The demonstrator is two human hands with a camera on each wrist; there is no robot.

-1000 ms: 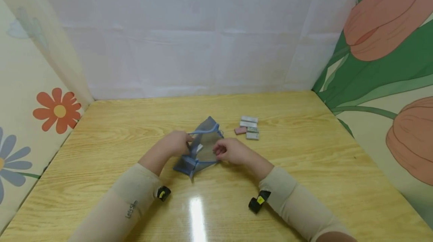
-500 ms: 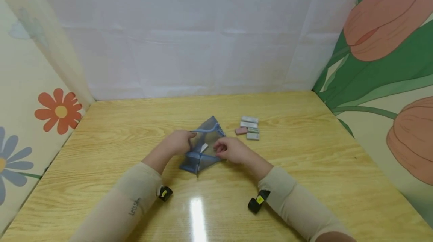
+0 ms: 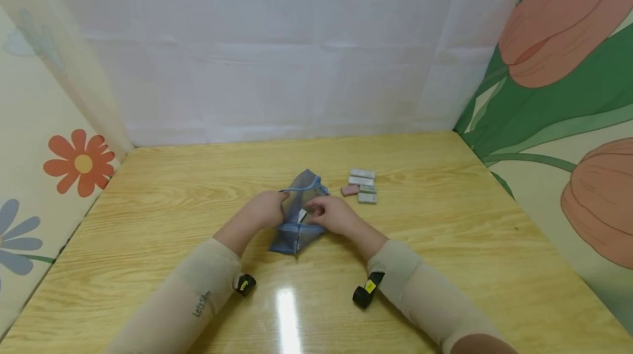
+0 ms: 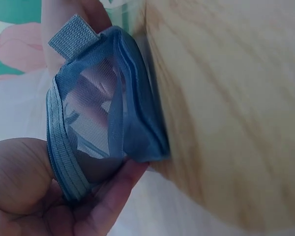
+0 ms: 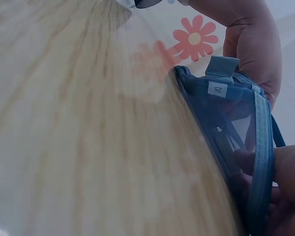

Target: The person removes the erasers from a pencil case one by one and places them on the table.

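A blue mesh zip pouch (image 3: 298, 239) stands open-mouthed on the table between both hands. My left hand (image 3: 267, 208) grips its left edge; in the left wrist view, thumb and fingers (image 4: 115, 194) pinch the blue-taped rim. My right hand (image 3: 333, 214) reaches in over the right edge of the mouth, fingers bent. Through the mesh, its fingers (image 5: 243, 160) show inside the pouch in the right wrist view. A small white block (image 3: 302, 215) lies in the pouch close to the right fingertips; I cannot tell whether they hold it.
Behind and right of the pouch lie several small blocks: a pink block (image 3: 349, 191), white blocks (image 3: 362, 173) and a greenish block (image 3: 367, 189). A white sheet (image 3: 296, 68) hangs at the table's back edge. Flower-patterned panels (image 3: 568, 178) stand at both sides.
The pouch first shifts slightly to the right and comes more upright with my left hand. My right hand moves from the pouch's right edge further left, into its mouth.
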